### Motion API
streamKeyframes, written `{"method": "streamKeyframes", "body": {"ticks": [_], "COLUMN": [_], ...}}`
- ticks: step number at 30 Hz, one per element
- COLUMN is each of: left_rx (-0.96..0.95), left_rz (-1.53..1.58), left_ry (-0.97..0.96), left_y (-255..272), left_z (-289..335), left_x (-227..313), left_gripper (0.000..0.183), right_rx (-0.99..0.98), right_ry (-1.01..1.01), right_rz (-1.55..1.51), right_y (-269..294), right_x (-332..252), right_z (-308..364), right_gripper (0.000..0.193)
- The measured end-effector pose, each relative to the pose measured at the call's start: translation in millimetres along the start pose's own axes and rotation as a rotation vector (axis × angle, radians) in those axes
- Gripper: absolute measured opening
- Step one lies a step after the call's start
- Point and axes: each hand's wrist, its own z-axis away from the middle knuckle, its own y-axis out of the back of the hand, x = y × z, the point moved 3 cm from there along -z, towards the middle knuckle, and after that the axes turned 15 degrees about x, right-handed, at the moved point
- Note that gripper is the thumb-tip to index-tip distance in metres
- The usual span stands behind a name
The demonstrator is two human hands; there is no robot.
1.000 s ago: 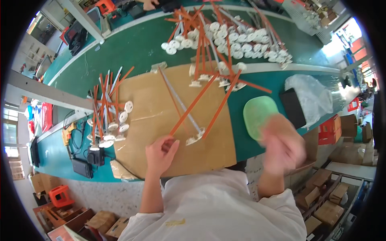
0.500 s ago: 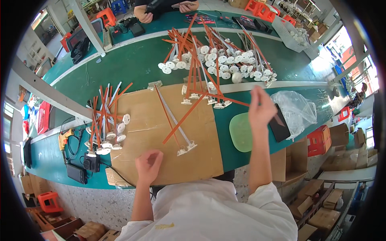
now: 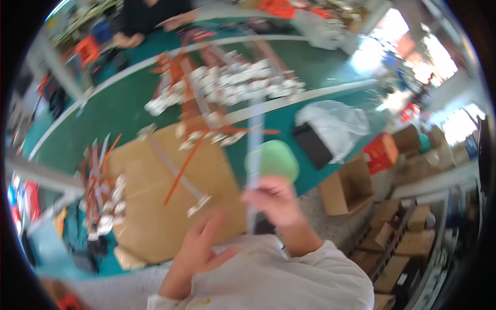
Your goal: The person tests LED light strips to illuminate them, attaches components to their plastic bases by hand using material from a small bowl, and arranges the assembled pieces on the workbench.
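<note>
The right grip [image 3: 277, 200] was clamped on a pale strip [image 3: 256, 132], at the right edge of the cardboard [image 3: 150, 222]; the left grip [image 3: 199, 249] stood apart, empty. The strip seemed light and bendable, probably best pinched flat toward its near end

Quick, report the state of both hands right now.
Left hand: open, fingers apart, nothing seen in it, near the cardboard sheet.
Right hand: closed on a long pale strip; blur hides the exact grip.

Probably silvery-grey strip [image 3: 255, 139], light-green dish [image 3: 280, 159], brown cardboard [image 3: 147, 201], orange-red sticks [image 3: 185, 168], white discs [image 3: 232, 85], green tabletop [image 3: 121, 111]
</note>
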Motion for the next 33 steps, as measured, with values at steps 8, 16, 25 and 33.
{"method": "streamKeyframes", "body": {"ticks": [8,16,25,33], "left_rx": [-0.308,0.167,0.108,0.087], "left_rz": [0.474,0.791,0.577,-0.321], "left_ry": [0.471,0.843,0.58,0.248], "left_y": [-22.2,7.8,15.8,27.5], "left_z": [51.3,27.4,33.9,49.6], "left_x": [-40.5,-28.5,-21.3,-49.9], "left_gripper": [0.018,0.066,0.059,0.027], "right_rx": [0.205,-0.358,-0.247,-0.218], "right_ry": [0.328,1.152,1.307,1.296], "right_rz": [-0.074,0.346,0.278,0.358], "right_y": [-10.9,-43.3,-62.0,-58.9], "right_x": [12.1,24.1,33.6,35.4], "right_z": [-7.8,31.9,31.5,40.8], "right_gripper": [0.009,0.03,0.019,0.029]}}
